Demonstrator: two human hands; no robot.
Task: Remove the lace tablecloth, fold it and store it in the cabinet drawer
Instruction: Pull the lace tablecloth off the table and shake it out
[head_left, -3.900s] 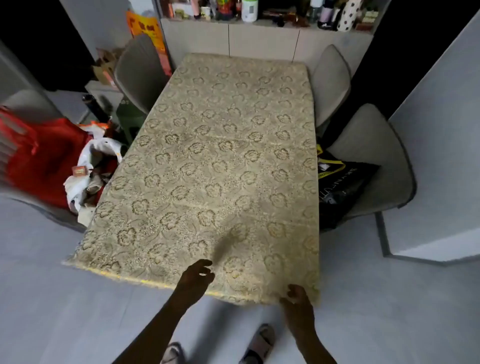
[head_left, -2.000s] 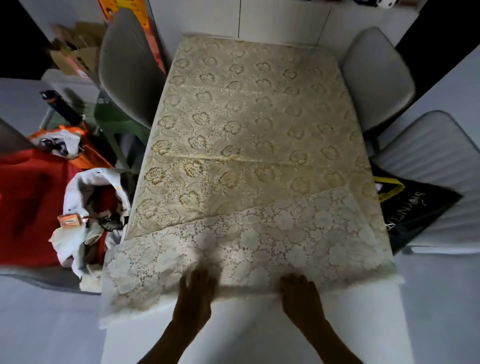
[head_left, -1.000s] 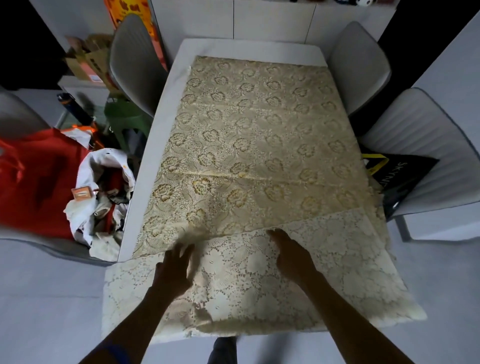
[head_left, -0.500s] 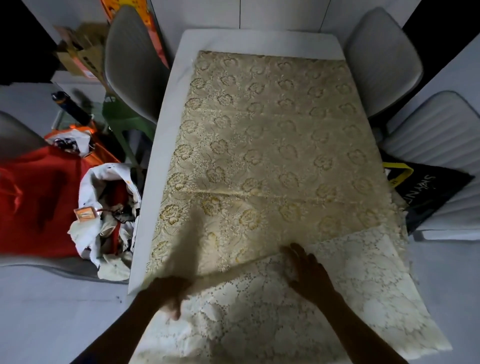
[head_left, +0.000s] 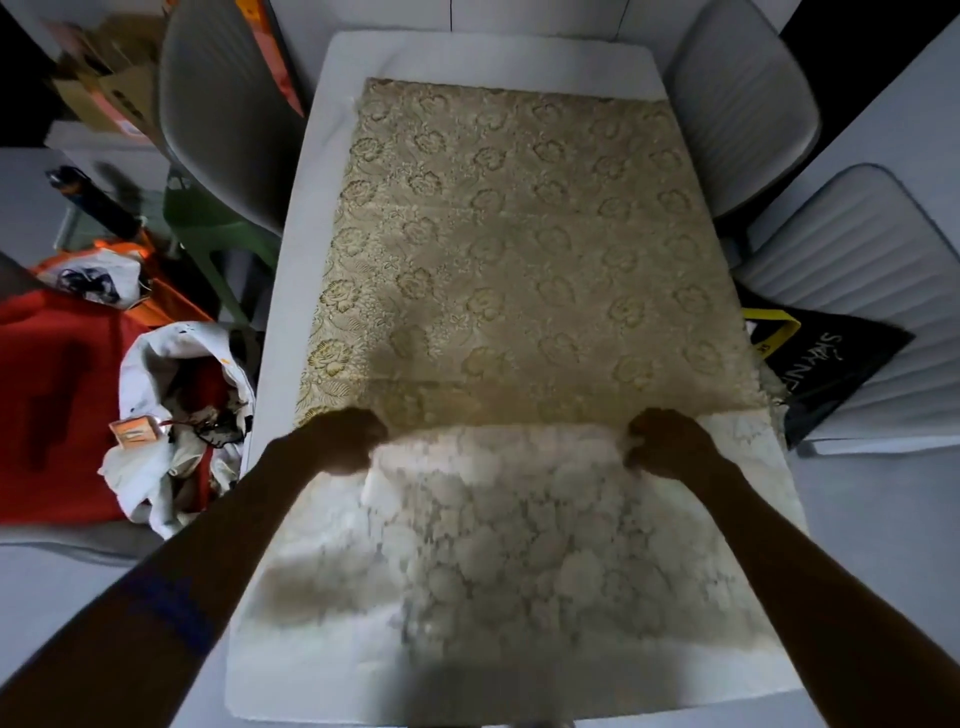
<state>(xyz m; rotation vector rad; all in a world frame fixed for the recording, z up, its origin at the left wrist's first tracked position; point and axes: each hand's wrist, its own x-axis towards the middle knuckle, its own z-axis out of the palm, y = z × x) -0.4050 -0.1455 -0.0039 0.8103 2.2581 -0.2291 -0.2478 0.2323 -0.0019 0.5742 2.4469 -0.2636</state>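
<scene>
Both hands, left hand (head_left: 340, 439) and right hand (head_left: 667, 441), grip the lengthwise-lying lace tablecloth (head_left: 519, 249).

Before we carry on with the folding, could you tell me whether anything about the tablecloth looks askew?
Yes. The lace tablecloth lies off-centre: bare table shows along its left and far edges, while its right edge overhangs. The left hand and right hand grip the folded-back edge.
</scene>
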